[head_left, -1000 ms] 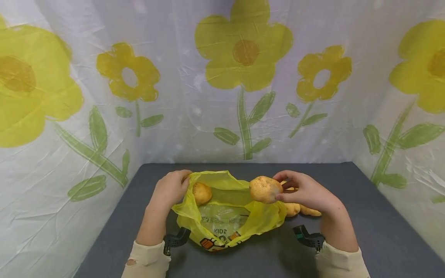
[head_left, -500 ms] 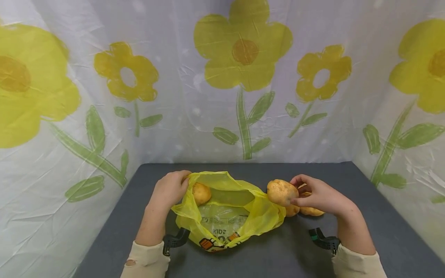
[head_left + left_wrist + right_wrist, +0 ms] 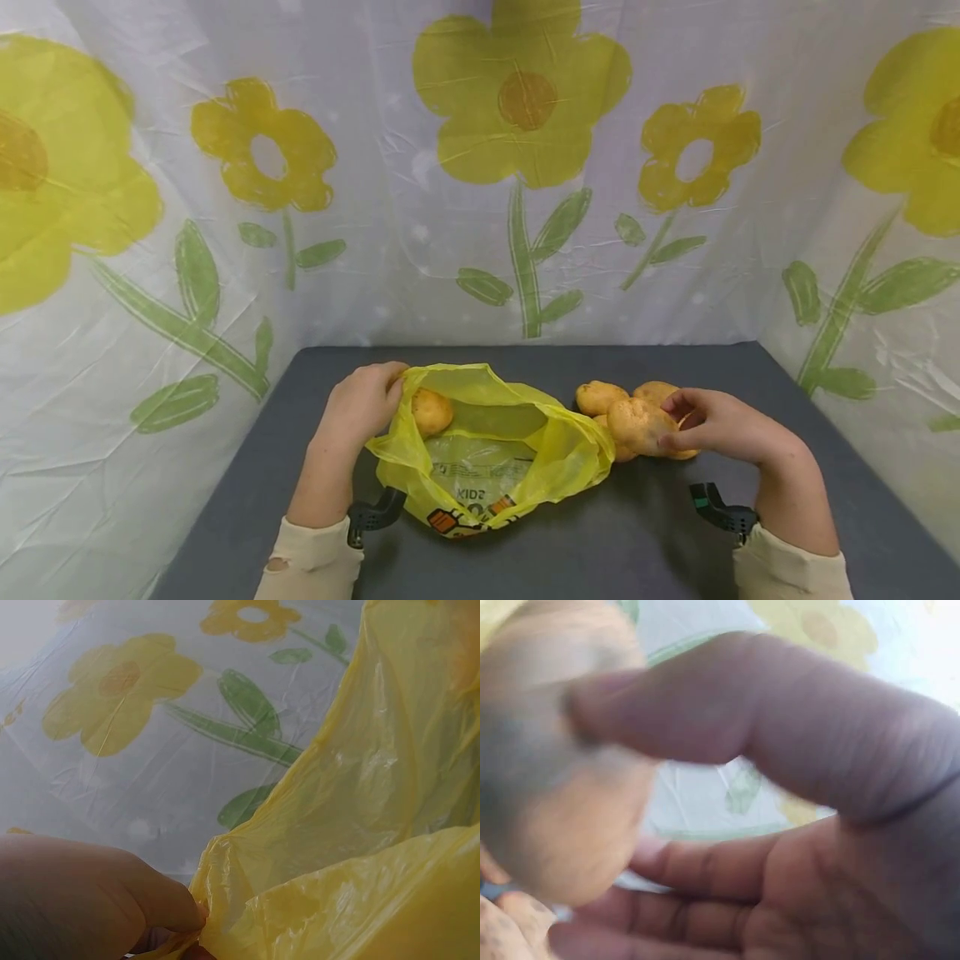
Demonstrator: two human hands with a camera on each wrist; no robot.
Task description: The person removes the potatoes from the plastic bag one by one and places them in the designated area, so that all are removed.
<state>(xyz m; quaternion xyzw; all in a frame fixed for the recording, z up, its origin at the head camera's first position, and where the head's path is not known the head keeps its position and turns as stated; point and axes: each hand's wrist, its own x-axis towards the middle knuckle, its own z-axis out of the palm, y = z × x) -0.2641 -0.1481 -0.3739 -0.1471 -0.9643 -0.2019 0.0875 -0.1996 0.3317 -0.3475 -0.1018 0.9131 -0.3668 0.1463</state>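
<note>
A yellow plastic bag [image 3: 570, 454] lies with its mouth spread wide on the dark table. My left hand [image 3: 362, 407] pinches the left part of its rim, and the left wrist view shows the thin film [image 3: 225, 877] bunched at the fingertips. One potato [image 3: 431, 412] rests inside the bag at the left. To the right of the bag, my right hand [image 3: 727, 427] holds another potato [image 3: 636, 423] between thumb and fingers. In the right wrist view the thumb presses on that potato [image 3: 570, 817]. It overlaps a group of several potatoes [image 3: 600, 397], partly hidden behind it.
The dark grey table [image 3: 585, 550] carries the bag and the potatoes. A pale curtain [image 3: 390, 292] with yellow flowers stands behind the table and along both sides. Black wrist mounts [image 3: 723, 512] extend from the cuffs of both sleeves.
My right hand has moved right and slightly down with its potato, from over the bag's right rim to the group of potatoes. The left hand stays at the bag's rim.
</note>
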